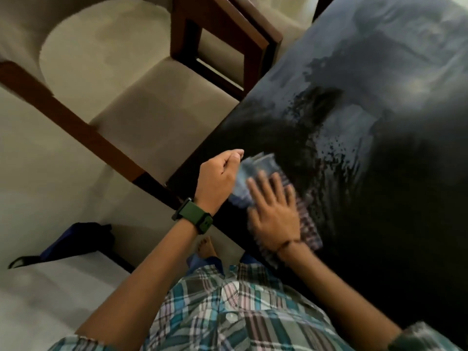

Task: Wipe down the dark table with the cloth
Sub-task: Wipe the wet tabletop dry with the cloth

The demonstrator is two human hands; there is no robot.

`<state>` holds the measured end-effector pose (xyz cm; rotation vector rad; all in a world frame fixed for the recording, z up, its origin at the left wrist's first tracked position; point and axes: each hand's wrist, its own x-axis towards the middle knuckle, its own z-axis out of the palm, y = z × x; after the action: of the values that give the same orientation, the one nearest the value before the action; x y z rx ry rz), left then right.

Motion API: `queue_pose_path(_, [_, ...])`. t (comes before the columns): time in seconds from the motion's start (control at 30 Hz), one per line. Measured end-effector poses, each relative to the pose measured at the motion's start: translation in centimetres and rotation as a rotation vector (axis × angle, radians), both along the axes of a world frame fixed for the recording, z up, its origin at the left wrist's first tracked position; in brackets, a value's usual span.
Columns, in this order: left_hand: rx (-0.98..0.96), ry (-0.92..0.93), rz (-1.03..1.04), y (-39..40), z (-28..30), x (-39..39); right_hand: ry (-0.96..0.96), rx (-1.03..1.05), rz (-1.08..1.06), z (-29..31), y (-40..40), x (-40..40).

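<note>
My right hand (274, 211) presses the cloth (263, 171) flat, fingers straight, near the dark surface (379, 173) edge. My left hand (219, 178) is loosely curled, holding nothing I can see. Next I wipe farther from that edge.

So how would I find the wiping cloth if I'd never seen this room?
Find the big glossy dark table beside the beige cushioned chairs. Near its closest edge, the right hand presses flat on a checked cloth. It's the only patterned thing lying on the tabletop, with the curled left hand beside it.
</note>
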<state>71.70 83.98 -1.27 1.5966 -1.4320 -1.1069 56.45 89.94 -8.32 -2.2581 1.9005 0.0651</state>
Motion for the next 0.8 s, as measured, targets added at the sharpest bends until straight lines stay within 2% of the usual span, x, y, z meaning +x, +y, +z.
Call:
queue_pose_path(0.1, [-0.004, 0.001, -0.049, -0.6, 0.1, -1.4, -0.041, -0.031, 0.139, -0.1, 3.5, 0.2])
queue_pose_path(0.2, [-0.006, -0.005, -0.076, -1.3, -0.1, -2.1, -0.055, 0.01, 0.142, -0.2, -0.4, -0.4])
queue_pose_path(0.4, [0.039, -0.065, -0.108, -1.4, 0.8, -2.6, -0.03, 0.021, -0.323, 0.3, -16.0, -7.0])
queue_pose_path(0.47, [0.043, -0.082, -0.114, -1.6, 1.2, -2.4, -0.051, 0.031, -0.379, 0.2, -18.2, -8.2])
queue_pose_path(0.53, [0.045, -0.097, -0.116, -2.0, 1.1, -2.3, -0.05, 0.02, -0.372, 0.1, -17.2, -6.8])
queue_pose_path(0.6, [0.043, -0.108, -0.107, -2.9, 0.5, -2.6, -0.052, 0.003, -0.286, 0.0, -13.4, -3.8])
queue_pose_path(0.7, [0.038, -0.109, -0.143, -4.4, -0.1, -4.3, -0.119, -0.019, 0.019, 0.3, -4.4, 0.5])
queue_pose_path(0.8, [0.041, -0.102, -0.241, -5.8, 0.3, -6.7, -0.131, 0.035, 0.214, 0.0, 0.5, -2.0])
